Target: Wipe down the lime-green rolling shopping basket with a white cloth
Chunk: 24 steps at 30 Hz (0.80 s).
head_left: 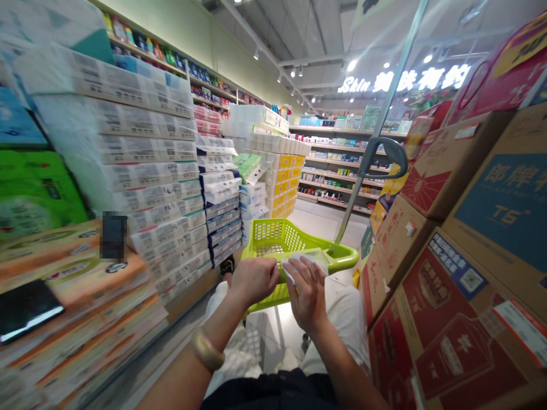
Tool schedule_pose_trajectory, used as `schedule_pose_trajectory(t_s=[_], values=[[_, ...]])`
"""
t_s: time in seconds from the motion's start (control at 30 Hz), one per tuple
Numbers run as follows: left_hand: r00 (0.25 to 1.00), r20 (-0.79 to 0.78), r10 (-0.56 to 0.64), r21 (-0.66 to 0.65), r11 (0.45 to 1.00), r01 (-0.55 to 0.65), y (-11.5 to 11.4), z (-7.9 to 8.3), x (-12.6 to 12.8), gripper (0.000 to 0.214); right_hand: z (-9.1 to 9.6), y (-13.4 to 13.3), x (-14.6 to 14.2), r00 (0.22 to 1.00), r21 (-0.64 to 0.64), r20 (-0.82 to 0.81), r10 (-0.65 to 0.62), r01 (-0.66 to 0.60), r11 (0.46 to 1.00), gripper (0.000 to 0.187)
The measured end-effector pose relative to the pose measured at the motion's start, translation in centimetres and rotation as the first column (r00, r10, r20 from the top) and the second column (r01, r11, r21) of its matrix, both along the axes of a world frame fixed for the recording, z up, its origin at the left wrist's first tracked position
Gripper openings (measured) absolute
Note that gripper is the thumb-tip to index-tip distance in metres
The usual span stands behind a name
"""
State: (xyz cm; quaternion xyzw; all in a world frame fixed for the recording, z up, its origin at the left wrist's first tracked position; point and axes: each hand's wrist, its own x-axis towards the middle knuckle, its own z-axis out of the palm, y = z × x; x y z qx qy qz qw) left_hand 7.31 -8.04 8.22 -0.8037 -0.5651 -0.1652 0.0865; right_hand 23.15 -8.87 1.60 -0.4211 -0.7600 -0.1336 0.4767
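Observation:
A lime-green plastic shopping basket stands in front of me in a shop aisle, its grey pull handle raised to the upper right. My left hand, with a gold bangle on the wrist, is closed on the basket's near rim. My right hand presses a white cloth or wipe against that same rim, fingers curled over it. My knees in light trousers show below the hands.
Stacked packs of tissue paper line the left side, with a dark phone lying on orange packs. Cardboard cartons are piled close on the right. Stocked shelves run along the far end of the aisle.

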Motion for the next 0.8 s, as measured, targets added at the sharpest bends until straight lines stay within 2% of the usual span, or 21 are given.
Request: schedule_pose_trajectory(t_s=[0.07, 0.17, 0.27, 0.4, 0.47, 0.57, 0.7, 0.8], values=[[1.0, -0.008, -0.011, 0.004, 1.0, 0.011, -0.1, 0.0, 0.2, 0.036, -0.1, 0.5, 1.6, 1.0, 0.015, -0.008, -0.025, 0.025, 1.0, 0.035], [0.999, -0.012, -0.039, 0.007, 0.999, 0.039, -0.1, -0.1, 0.8, 0.037, -0.3, 1.4, 3.5, 0.987, 0.066, -0.101, -0.127, 0.134, 0.989, 0.031], [0.998, -0.014, -0.054, 0.011, 0.998, 0.054, -0.1, -0.3, 1.2, 0.038, -0.2, 1.4, 2.7, 0.961, 0.093, -0.193, -0.197, 0.218, 0.972, 0.03], [0.998, -0.028, -0.061, 0.028, 0.998, 0.062, 0.1, -0.4, 1.3, 0.039, 0.3, 0.2, -1.1, 0.987, 0.056, -0.132, -0.094, 0.102, 0.993, 0.03], [0.997, -0.04, -0.06, 0.032, 0.998, 0.061, 0.3, -0.5, 1.1, 0.04, 0.4, -0.1, -1.8, 0.995, 0.055, -0.096, -0.033, 0.039, 0.998, 0.03], [0.997, -0.047, -0.057, 0.038, 0.998, 0.059, 0.6, -0.6, 0.8, 0.041, 0.2, 0.4, 0.2, 0.996, 0.088, -0.08, -0.035, 0.042, 0.995, 0.031], [0.997, -0.042, -0.059, 0.028, 0.998, 0.06, 0.6, -0.6, 0.8, 0.04, -0.2, 1.8, 4.5, 0.965, 0.117, -0.192, -0.178, 0.203, 0.972, 0.03], [0.998, -0.041, -0.047, 0.028, 0.998, 0.048, 0.6, -0.6, 0.7, 0.04, -0.2, 1.8, 4.4, 0.947, 0.099, -0.235, -0.22, 0.248, 0.964, 0.031]])
